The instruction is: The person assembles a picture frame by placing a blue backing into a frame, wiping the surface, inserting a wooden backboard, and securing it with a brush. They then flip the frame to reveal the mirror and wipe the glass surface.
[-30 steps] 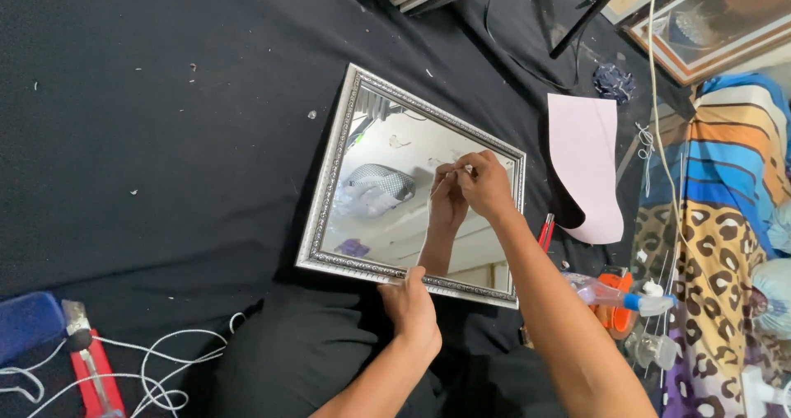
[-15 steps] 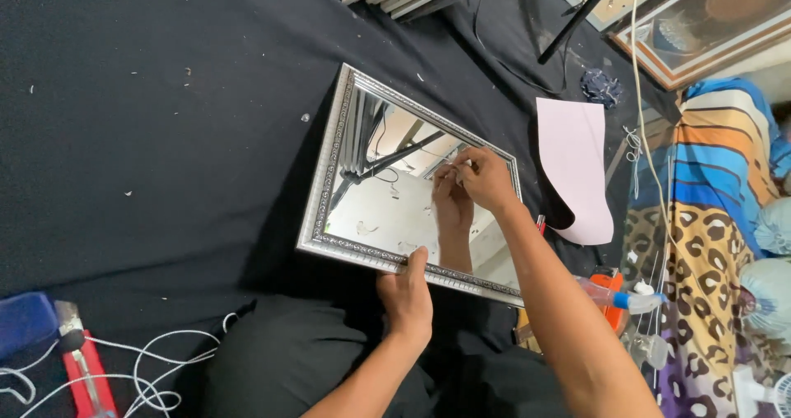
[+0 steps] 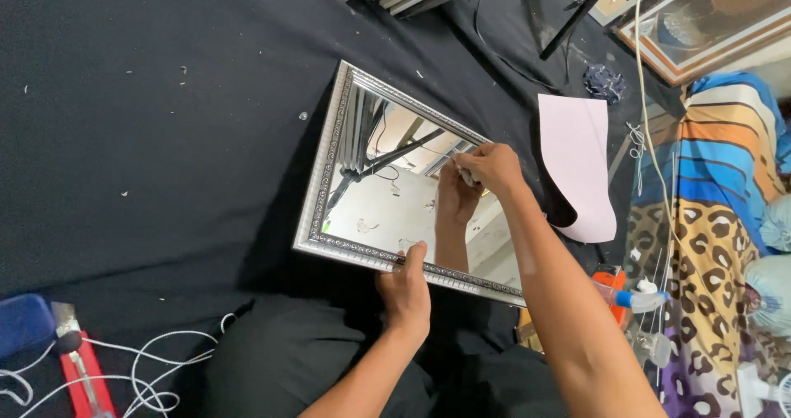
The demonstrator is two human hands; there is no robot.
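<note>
Gripping the near edge of a silver-framed mirror (image 3: 375, 200) that lies on black cloth (image 3: 165, 138), the left hand (image 3: 405, 290) curls its fingers over the frame. The right hand (image 3: 492, 169) pinches a small tool, too small to identify, against the glass. Its forearm hides the frame's right corner.

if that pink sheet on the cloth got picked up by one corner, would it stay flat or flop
The pink sheet would likely flop: it looks paper-thin, and its lower edge already curls. Probably very light, so a push may slide it over the black cloth.
</note>
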